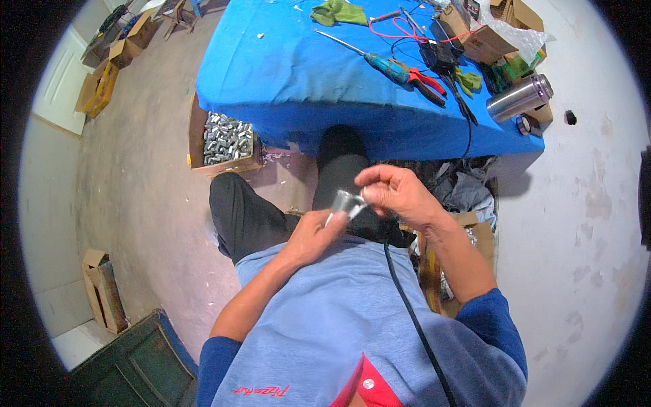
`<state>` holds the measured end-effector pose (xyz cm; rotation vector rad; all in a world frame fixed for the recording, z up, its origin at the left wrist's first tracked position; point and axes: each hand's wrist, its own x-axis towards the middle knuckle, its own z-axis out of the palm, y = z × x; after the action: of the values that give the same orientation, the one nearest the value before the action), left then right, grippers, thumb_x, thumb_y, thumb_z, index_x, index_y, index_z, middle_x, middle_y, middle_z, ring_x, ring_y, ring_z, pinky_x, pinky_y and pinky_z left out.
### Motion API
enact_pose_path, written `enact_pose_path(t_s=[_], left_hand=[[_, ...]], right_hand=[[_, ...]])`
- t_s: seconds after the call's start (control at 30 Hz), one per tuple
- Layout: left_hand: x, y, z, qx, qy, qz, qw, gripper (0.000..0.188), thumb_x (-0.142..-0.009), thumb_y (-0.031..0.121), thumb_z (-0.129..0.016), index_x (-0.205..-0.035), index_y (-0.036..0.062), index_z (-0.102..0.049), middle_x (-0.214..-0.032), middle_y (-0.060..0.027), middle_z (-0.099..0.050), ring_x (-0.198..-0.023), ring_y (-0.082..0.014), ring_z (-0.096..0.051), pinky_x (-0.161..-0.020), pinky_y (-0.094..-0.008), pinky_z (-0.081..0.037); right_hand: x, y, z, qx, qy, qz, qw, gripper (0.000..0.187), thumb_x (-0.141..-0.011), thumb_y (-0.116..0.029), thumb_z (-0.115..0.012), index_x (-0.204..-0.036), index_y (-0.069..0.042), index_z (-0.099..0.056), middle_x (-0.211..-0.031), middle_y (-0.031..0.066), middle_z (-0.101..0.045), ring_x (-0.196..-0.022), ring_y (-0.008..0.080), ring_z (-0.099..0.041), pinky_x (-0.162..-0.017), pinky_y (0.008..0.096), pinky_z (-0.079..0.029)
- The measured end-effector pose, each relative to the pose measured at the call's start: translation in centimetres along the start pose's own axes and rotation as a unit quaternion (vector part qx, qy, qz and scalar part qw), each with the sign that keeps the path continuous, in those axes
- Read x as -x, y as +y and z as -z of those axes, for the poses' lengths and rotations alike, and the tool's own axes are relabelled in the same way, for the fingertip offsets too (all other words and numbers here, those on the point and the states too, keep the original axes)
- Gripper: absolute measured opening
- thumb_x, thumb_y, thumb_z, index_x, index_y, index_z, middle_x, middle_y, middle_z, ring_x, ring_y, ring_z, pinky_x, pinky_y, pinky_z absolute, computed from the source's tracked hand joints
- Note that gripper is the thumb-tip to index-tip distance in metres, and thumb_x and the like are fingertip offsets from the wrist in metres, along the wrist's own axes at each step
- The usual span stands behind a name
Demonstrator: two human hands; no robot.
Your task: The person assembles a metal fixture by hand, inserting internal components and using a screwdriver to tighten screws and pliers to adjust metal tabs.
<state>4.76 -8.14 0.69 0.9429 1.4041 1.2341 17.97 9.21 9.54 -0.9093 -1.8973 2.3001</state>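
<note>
My left hand (313, 235) is wrapped round the lower end of a small silver metal part (348, 203), held above my lap. The part is smeared by motion, so its exact kind cannot be made out. Close by on its right, my right hand (399, 195) has its fingers curled in a pinch at the part's upper edge. Whatever those fingertips hold is too small and blurred to name. A black cable (413, 308) runs down over my shirt from beneath the right hand.
On the blue-covered table (271, 68) lie an electric screwdriver (388, 68), red-handled pliers (428, 87), a green glove (338, 12) and a steel flask (519, 98). A box of silver metal parts (227, 139) stands under its left edge. Cartons (102, 88) line the far left wall.
</note>
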Motion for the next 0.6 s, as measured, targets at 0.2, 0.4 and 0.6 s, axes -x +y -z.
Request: enact_pose_path(t_s=[0.2, 0.4, 0.6], left_hand=[[-1.4, -0.7, 1.2, 0.221, 0.163, 0.111, 0.955, 0.060, -0.098, 0.058, -0.037, -0.067, 0.0087, -0.052, -0.053, -0.0014, -0.046, -0.042, -0.0109, -0.040, -0.039, -0.0253, -0.029], [-1.4, -0.9, 0.9, 0.362, 0.144, 0.121, 0.913, 0.053, -0.098, 0.056, -0.040, -0.072, 0.0106, -0.049, -0.055, 0.0003, -0.043, -0.043, -0.0103, -0.039, -0.039, -0.0241, -0.030], [-2.3, 0.3, 0.1, 0.352, 0.121, 0.127, 0.919, 0.050, -0.097, 0.056, -0.043, -0.072, 0.0128, -0.048, -0.058, 0.0016, -0.045, -0.047, -0.0087, -0.041, -0.042, -0.0238, -0.029]], right_hand=[[0.8, 4.1, -2.6, -0.214, 0.101, -0.001, 0.972, 0.020, -0.091, -0.012, -0.064, -0.106, -0.001, -0.057, -0.092, 0.0081, -0.064, -0.069, 0.0098, -0.056, -0.062, 0.0227, -0.048], [5.3, 2.6, -3.9, 0.156, 0.070, 0.044, 0.984, 0.019, -0.084, -0.011, -0.072, -0.098, 0.000, -0.065, -0.091, 0.0040, -0.066, -0.082, 0.0077, -0.060, -0.072, 0.0236, -0.049], [6.8, 3.3, -5.3, 0.232, 0.017, 0.077, 0.969, 0.020, -0.082, -0.013, -0.072, -0.096, 0.000, -0.067, -0.089, 0.0051, -0.067, -0.082, 0.0094, -0.061, -0.073, 0.0239, -0.049]])
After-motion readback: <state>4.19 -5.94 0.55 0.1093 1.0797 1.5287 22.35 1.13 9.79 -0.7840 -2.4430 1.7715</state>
